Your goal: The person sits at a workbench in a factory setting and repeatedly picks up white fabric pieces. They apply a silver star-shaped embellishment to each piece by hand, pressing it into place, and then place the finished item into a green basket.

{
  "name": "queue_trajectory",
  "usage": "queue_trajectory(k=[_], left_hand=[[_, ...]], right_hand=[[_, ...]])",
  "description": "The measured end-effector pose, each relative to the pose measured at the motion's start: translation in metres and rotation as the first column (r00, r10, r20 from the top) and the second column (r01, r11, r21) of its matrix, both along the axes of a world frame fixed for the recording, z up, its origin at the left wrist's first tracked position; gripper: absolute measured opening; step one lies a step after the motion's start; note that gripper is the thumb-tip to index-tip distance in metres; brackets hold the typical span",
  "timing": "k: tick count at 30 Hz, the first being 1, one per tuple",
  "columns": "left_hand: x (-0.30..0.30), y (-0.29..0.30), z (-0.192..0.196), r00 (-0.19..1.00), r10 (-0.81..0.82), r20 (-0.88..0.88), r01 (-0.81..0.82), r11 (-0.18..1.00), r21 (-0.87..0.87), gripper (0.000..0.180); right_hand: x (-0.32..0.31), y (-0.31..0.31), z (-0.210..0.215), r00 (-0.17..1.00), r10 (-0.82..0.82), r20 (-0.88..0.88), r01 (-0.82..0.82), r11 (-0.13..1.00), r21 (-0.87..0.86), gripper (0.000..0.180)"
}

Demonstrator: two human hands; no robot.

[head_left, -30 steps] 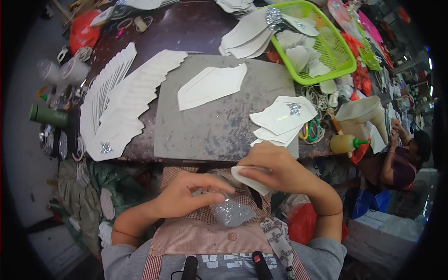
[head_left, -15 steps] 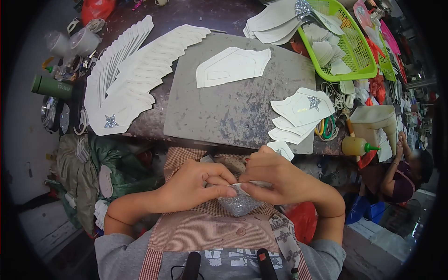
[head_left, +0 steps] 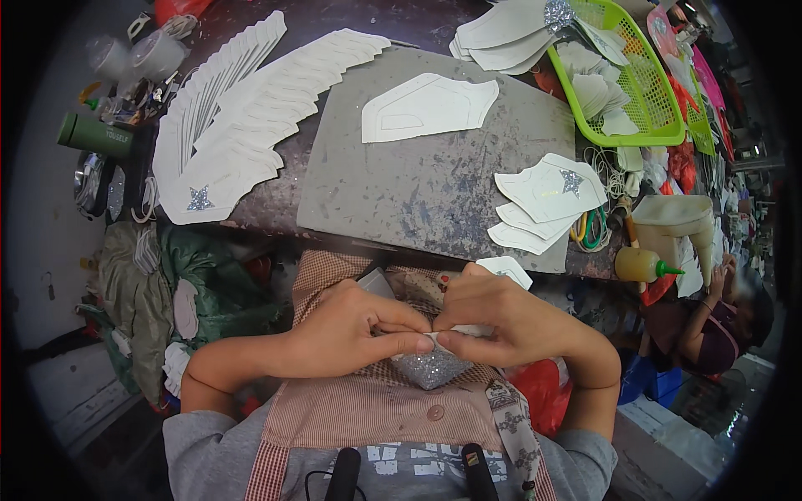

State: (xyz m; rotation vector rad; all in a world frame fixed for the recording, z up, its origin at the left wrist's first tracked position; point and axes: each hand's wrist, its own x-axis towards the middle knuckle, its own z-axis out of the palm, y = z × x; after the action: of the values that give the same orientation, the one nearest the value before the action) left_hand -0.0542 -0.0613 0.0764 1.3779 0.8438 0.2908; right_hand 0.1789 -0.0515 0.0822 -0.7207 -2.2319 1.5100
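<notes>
Above my lap, both hands pinch the white edge of a silver glitter piece (head_left: 429, 369), which hangs below my fingers. My left hand (head_left: 368, 330) grips it with thumb and bent fingers. Close beside it, my right hand (head_left: 489, 317) presses thumb against fingers on the same edge. A white piece (head_left: 506, 270) shows just past my right hand, at the table edge. On the grey board (head_left: 368, 196) lies a white cut panel (head_left: 428, 107) with drawn outlines. Near the board's right side, several white panels (head_left: 555, 196) overlap, the top one bearing a silver star.
Fanned white panels (head_left: 259, 108) cover the table's left. A green basket (head_left: 618, 138) of white pieces stands at the far right. A glue bottle (head_left: 637, 265) with a green tip and a beige container (head_left: 672, 213) sit at right. Another person (head_left: 710, 334) works at the right.
The whole view has shifted slightly, so the table things sit a little higher and mostly farther right. My hands keep their pinch on the glitter piece, with only a small finger shift.
</notes>
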Motion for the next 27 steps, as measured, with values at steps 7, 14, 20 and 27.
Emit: queue_trajectory(k=[7, 14, 20, 27], left_hand=[[-0.001, 0.011, -0.012, 0.783, 0.475, 0.401, -0.437, 0.88, -0.188, 0.015], [0.013, -0.023, -0.076, 0.51, 0.727, 0.46, -0.666, 0.672, -0.323, 0.015], [-0.006, -0.04, -0.071, 0.638, 0.692, 0.338, -0.585, 0.721, -0.372, 0.025], [-0.021, -0.028, -0.037, 0.815, 0.574, 0.075, -0.527, 0.79, -0.313, 0.03]], right_hand=[[0.006, 0.022, 0.054, 0.878, -0.474, -0.07, 0.391, 0.626, 0.675, 0.035], [-0.012, -0.034, -0.059, 0.609, -0.776, -0.165, 0.59, 0.582, -0.56, 0.042], [-0.046, -0.038, -0.042, 0.646, -0.752, -0.131, 0.494, 0.542, -0.679, 0.027], [-0.037, -0.036, -0.048, 0.818, -0.574, -0.041, 0.503, 0.748, -0.433, 0.027]])
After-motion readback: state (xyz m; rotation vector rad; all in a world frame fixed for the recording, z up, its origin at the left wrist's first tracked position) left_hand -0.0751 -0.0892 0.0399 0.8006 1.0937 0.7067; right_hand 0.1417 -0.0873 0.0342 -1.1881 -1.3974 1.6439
